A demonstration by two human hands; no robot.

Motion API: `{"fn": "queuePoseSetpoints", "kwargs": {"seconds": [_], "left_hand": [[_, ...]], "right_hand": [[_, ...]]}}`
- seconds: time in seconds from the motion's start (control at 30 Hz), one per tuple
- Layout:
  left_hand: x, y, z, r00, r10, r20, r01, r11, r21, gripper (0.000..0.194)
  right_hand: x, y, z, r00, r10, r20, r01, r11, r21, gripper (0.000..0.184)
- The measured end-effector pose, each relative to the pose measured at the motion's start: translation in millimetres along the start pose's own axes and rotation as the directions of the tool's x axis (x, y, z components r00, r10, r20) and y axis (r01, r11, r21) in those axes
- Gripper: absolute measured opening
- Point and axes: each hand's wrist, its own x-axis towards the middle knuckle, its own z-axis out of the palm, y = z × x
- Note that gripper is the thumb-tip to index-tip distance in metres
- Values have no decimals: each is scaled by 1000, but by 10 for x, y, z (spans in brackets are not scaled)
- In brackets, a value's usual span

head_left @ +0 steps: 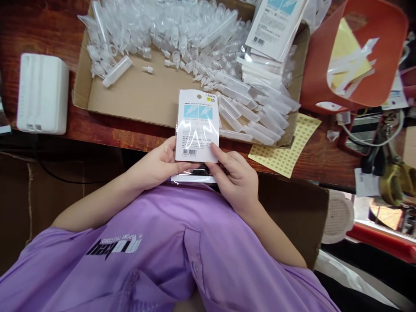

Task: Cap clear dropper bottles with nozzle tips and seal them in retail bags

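Note:
Between my hands is a clear plastic packet [196, 125] with a white printed card in it, showing two blue pictures, a barcode and a round hanging hole. My left hand [162, 162] grips its lower left edge, thumb lying across the bottom. At the lower right, the fingers and thumb of my right hand [235, 177] pinch the packet. A clear flap with a black and white strip sticks out below the card. Just beyond the packet lies a shallow cardboard tray [130, 97] with many clear plastic tubes [260, 115], small bottles and nozzle tips [147, 69].
More printed cards [273, 30] are stacked in the tray's right side. An orange bin [312, 78] with paper scraps stands to the right, near a yellow sticker sheet [287, 149]. Scissors [391, 184] lie at far right; a white box-shaped device [42, 93] sits at left.

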Motion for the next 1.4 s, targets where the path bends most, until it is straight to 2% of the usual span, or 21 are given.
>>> {"fn": "queuePoseSetpoints", "kwargs": {"seconds": [0.2, 0.4, 0.47, 0.57, 0.67, 0.73, 0.83, 0.97, 1.07, 1.27, 1.4], "left_hand": [[-26, -71, -39, 1000, 12, -9, -12, 999, 37, 49], [-10, -100, -77, 994, 105, -27, -104, 994, 43, 45], [1, -89, -80, 993, 92, -70, -90, 995, 40, 42], [6, -74, -67, 993, 39, -113, -33, 998, 58, 46], [-3, -58, -32, 989, 5, -148, 5, 998, 67, 55], [-12, -38, -10, 983, -31, -183, 40, 998, 47, 58], [-22, -1, -1, 979, -89, -186, 85, 996, -28, 54], [-34, 26, -25, 974, -157, -163, 146, 986, -82, 30], [-39, 19, -34, 970, -161, -183, 152, 986, -61, 20], [-23, -14, -39, 966, -78, -248, 87, 996, 29, 35], [-15, -34, -38, 973, -23, -228, 43, 996, 84, 32]], "right_hand": [[-39, 48, 26, 997, -73, -30, 71, 995, -67, 57], [-35, 74, 14, 986, -154, 67, 159, 985, -70, 59], [-43, 69, 13, 988, -130, 83, 132, 991, -21, 59], [-73, 67, 23, 997, -13, 75, 6, 996, 86, 60], [-98, 73, 43, 994, 110, 20, -111, 982, 149, 50], [-100, 79, 54, 991, 128, -27, -123, 981, 152, 43], [-86, 94, 64, 995, 82, -65, -73, 989, 129, 42], [-65, 130, 55, 998, -21, -62, 26, 997, 75, 43], [-60, 162, 39, 997, -57, -45, 59, 997, 56, 45], [-80, 190, 8, 996, -85, 11, 85, 996, 34, 52], [-83, 168, 12, 993, -114, -23, 113, 993, -46, 49]]}}
